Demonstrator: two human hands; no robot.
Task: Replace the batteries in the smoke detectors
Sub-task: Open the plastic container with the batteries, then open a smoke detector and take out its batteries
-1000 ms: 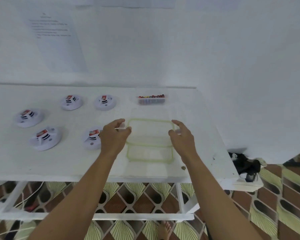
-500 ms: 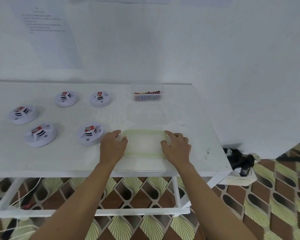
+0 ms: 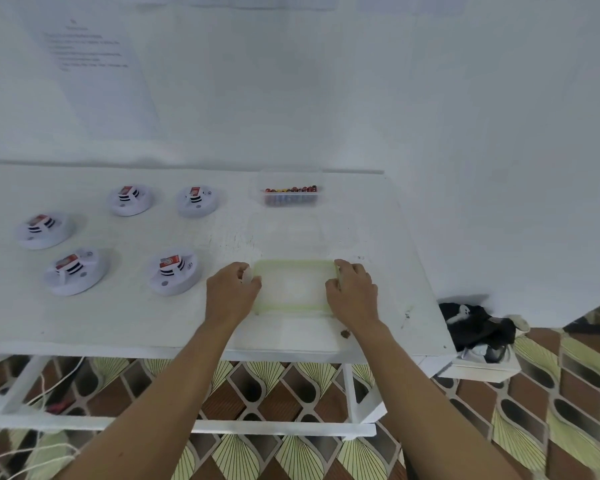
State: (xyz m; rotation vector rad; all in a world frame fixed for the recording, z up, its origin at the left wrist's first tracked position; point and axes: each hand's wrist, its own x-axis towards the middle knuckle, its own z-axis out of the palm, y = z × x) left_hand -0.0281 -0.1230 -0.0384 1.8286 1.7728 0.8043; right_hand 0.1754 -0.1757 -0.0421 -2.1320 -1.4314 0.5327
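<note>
Several white round smoke detectors lie on the white table (image 3: 118, 317), each with a red-labelled battery on top; the nearest detector (image 3: 173, 272) sits just left of my left hand (image 3: 230, 292). A clear container with a green rim (image 3: 293, 285) rests flat on the table near the front edge. My left hand grips its left side and my right hand (image 3: 352, 292) grips its right side. A clear box of batteries (image 3: 290, 195) stands at the back of the table, beyond the container.
A printed paper sheet (image 3: 94, 64) hangs on the wall at the back left. A black object (image 3: 475, 327) lies on a low white shelf to the right of the table. Loose cords hang under the table at the left, above the patterned floor.
Both hands brought the green-rimmed container down from a raised, tilted hold onto the table near the front edge. They still grip its two sides.
</note>
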